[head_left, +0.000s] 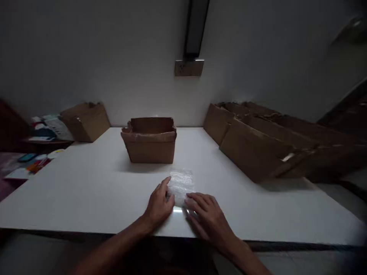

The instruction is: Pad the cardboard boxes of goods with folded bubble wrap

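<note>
A small sheet of clear bubble wrap lies flat on the white table, near its front edge. My left hand rests on the wrap's near left corner, fingers curled over something small that I cannot make out. My right hand lies just right of it, fingers bent and pressing the wrap's near edge down. A shiny strip shows between the two hands. Behind the wrap stands an open cardboard box with its flaps folded down.
Several long flattened cardboard boxes lie stacked at the right of the table. Another cardboard box stands at the back left. A low shelf with small colourful items is at the far left. A wall socket is above.
</note>
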{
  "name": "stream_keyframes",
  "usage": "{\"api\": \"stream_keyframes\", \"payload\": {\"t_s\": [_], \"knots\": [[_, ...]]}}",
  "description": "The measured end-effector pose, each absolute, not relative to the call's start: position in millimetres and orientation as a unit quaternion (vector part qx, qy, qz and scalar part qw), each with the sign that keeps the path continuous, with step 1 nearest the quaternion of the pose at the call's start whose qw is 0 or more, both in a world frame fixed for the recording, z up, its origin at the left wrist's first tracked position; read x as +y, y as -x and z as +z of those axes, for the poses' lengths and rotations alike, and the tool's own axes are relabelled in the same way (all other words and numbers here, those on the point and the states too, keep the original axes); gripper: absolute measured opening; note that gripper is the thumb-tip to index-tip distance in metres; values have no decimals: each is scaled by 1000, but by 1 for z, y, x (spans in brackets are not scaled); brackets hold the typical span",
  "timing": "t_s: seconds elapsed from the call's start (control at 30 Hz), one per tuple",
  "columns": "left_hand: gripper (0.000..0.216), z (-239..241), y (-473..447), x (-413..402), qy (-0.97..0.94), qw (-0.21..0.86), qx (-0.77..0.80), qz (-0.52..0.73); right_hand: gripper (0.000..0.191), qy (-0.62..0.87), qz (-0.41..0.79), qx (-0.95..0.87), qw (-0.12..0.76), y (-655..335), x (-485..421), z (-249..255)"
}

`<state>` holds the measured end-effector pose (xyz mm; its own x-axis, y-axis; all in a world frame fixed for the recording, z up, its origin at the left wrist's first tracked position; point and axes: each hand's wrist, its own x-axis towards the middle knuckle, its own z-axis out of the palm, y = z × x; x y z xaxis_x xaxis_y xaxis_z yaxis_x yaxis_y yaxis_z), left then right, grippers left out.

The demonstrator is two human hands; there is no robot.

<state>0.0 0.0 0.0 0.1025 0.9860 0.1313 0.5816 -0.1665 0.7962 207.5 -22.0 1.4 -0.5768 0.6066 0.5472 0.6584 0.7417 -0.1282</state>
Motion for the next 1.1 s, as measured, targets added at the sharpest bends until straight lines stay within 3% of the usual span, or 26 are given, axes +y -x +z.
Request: {"api": "stream_keyframes", "payload": {"t_s": [0.17, 0.37, 0.57, 0.73, 0.87, 1.0, 1.1], "knots": [[61, -8, 2, -2, -699, 244, 571, 355, 27, 348, -49, -894, 277, -202, -8, -5], [52, -13, 13, -12, -801, 132, 451, 372, 30, 357, -19, -890, 284, -203, 3, -3], [38, -2, 21, -21, -779, 231, 470, 346, 23, 394, 105, -866, 291, -207, -12, 4], [45, 5, 20, -7, -742, 286, 520, 311, 27, 397, -7, -848, 352, -216, -22, 3], [46, 4, 20, 7, -768, 230, 522, 293, 27, 368, -42, -883, 288, -207, -24, 5], [38, 1, 23, 0, -766, 175, 506, 356, 22, 366, -55, -889, 268, -195, -13, 1], [42, 1, 26, -22, -688, 263, 529, 422, 22, 381, -16, -869, 316, -194, -6, -2]]}}
